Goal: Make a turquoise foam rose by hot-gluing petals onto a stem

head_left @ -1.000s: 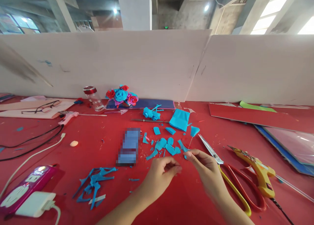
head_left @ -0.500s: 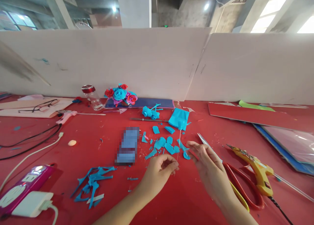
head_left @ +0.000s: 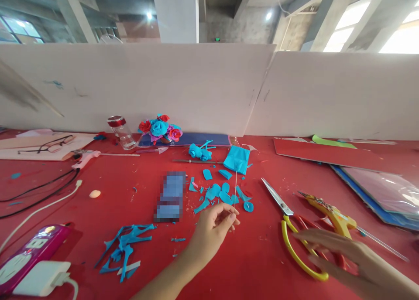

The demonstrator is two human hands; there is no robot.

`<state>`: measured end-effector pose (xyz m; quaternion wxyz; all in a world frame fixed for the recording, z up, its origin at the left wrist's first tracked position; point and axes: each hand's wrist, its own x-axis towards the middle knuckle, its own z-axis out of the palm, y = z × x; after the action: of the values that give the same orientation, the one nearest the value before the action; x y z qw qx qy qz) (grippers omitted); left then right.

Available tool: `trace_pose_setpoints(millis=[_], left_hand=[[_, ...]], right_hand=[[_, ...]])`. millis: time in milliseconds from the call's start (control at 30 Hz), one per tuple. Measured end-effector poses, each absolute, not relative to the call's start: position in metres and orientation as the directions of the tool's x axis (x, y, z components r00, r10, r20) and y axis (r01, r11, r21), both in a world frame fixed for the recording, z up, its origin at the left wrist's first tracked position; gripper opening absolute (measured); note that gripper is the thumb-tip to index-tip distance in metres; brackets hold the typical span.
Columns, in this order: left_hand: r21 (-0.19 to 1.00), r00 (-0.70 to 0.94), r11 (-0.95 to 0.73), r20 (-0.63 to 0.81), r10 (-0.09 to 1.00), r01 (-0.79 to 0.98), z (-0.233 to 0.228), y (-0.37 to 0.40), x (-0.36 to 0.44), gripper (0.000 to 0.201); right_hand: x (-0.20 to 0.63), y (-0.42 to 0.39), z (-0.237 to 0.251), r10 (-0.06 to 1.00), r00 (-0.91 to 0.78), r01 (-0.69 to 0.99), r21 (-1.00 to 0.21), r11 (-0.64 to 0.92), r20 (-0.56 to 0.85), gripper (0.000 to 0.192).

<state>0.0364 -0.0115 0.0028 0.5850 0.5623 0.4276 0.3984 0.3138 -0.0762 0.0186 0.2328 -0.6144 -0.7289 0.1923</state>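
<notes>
Pale panels are standing along the back of a red table, with concrete beams and pillars showing above them. At the far left, a purple power strip is lying with a white adapter at its near end, and beyond it eyeglasses are resting on pale sheets. Next, a pink glue gun is lying on its side. Farther right, a red-lidded glass bottle is standing at a tilt in view, while a tangle of blue strips is lying nearer. Red, blue and purple flowers are sitting behind a pixelated phone.

Toward the middle, the left hand is pinching a thin stick between thumb and fingers, just in front of cut blue pieces. The stick is pointing upward, its top overlapping folded blue paper, so its tip is blending in.

To the right, scissors are lying flat. Over their yellow and red handles the right hand is hovering, blurred, its fingers spreading apart; whether it is touching them is unclear. Behind it, a yellow glue gun is lying partly hidden.
</notes>
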Motion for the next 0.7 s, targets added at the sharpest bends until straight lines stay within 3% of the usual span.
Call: trace_pose_setpoints(millis=[100, 200, 367, 467, 600, 700], left_hand=[[0.998, 0.34, 0.05, -0.056, 0.939, 0.026, 0.004, -0.013, 0.036, 0.017], [0.999, 0.36, 0.033, -0.042, 0.932, 0.033, 0.004, -0.014, 0.036, 0.017], [0.998, 0.386, -0.016, -0.009, 0.922, 0.062, 0.001, -0.015, 0.037, 0.02], [0.992, 0.357, -0.035, -0.012, 0.934, 0.124, 0.001, -0.015, 0.036, 0.023], [0.942, 0.238, -0.165, 0.095, 0.967, 0.293, 0.004, -0.013, 0.033, 0.021], [0.908, 0.181, -0.296, 0.251, 0.951, 0.296, 0.006, -0.012, 0.032, 0.016]], right_hand=[[0.277, -0.053, 0.034, 0.981, -0.154, 0.81, -0.554, 0.193, 0.116, 0.032], [0.231, -0.04, 0.038, 0.982, -0.186, 0.731, -0.663, 0.163, 0.036, 0.036], [0.186, -0.019, 0.023, 0.981, -0.192, 0.356, -0.929, 0.099, 0.031, 0.029], [0.181, -0.011, 0.014, 0.985, -0.157, 0.191, -0.977, 0.1, 0.07, 0.026], [0.185, -0.013, 0.01, 0.994, -0.075, 0.223, -0.971, 0.089, 0.074, 0.023], [0.185, -0.019, 0.009, 0.99, -0.103, 0.271, -0.955, 0.117, 0.092, 0.023]])
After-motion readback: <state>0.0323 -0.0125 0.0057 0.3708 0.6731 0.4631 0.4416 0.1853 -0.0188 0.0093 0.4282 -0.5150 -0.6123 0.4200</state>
